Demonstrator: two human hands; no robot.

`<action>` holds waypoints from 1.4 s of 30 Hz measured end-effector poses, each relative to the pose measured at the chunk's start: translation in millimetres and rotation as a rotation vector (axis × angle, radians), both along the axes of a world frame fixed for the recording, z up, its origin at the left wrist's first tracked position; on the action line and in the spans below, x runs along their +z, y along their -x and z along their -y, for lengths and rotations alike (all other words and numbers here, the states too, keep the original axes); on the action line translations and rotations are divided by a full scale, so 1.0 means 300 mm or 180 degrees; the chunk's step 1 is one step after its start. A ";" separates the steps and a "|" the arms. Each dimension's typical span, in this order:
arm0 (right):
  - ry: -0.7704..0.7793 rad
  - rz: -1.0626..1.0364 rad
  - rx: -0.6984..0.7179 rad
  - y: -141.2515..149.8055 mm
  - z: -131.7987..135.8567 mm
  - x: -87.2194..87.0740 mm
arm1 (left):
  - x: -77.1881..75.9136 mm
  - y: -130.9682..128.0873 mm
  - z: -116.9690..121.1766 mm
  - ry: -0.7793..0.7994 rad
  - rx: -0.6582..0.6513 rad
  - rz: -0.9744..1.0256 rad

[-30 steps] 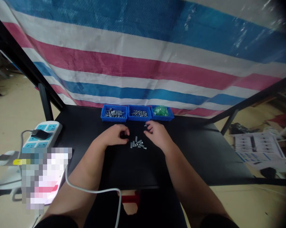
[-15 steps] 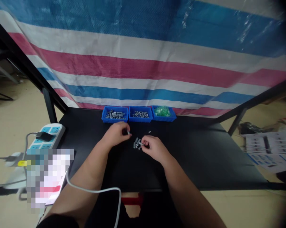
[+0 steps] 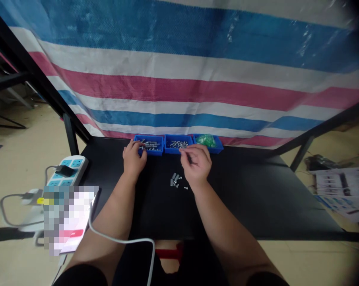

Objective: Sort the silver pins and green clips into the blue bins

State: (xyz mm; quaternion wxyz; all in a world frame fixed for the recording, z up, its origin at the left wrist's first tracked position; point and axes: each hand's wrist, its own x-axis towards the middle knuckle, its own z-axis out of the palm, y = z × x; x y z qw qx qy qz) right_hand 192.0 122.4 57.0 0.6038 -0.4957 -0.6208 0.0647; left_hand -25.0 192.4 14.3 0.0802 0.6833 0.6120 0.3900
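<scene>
My left hand (image 3: 133, 158) rests at the near left of the left blue bin (image 3: 154, 152), thumb and fingers apart, its fingertips over the grey metal spacers (image 3: 151, 143) inside. In front of the middle blue bin (image 3: 177, 151), which holds many small screws (image 3: 179, 143), my right hand (image 3: 196, 161) is closed in a pinch. What sits between its fingertips is too small to make out. On the black table (image 3: 161, 210) below lies a small group of loose grey spacers (image 3: 171, 182) and screws (image 3: 185, 188).
A right blue bin (image 3: 216, 150) holds a green plastic bag (image 3: 206, 140). At the left lie a white power strip (image 3: 80, 165), a partly blurred lit screen (image 3: 78, 230) and a white cable (image 3: 122, 240). A striped sheet (image 3: 179, 91) hangs behind the bins.
My left hand has moved up and left to the left bin, its fingers opening. My right hand has risen from the loose parts to the middle bin. The view has shifted slightly.
</scene>
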 end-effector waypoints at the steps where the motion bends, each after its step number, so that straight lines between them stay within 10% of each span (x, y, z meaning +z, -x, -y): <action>1: 0.0111 0.0142 0.0105 0.024 -0.025 0.009 | -0.001 0.002 -0.001 -0.0010 -0.0015 0.0024; 5: 0.0873 0.1024 0.0576 0.063 -0.076 0.001 | 0.001 0.002 0.000 -0.0011 -0.0038 0.0076; 11: 0.1699 0.1431 -0.0296 -0.098 -0.035 -0.103 | 0.006 0.005 0.001 0.0098 -0.0064 0.0101; 21: 0.2599 0.1977 -0.0087 -0.175 0.033 -0.134 | 0.000 0.001 0.006 0.0070 -0.0087 0.0235; 26: 0.2486 0.1926 0.0375 -0.182 0.070 -0.121 | 0.017 -0.012 0.021 0.0103 0.0104 0.0179; 33: 0.1061 0.0767 0.0031 -0.142 -0.039 0.016 | 0.013 -0.030 0.031 0.0110 0.0078 0.0071; 42: 0.2188 0.1697 0.0206 -0.134 0.015 -0.018 | 0.011 -0.051 0.044 0.0262 0.0043 -0.0123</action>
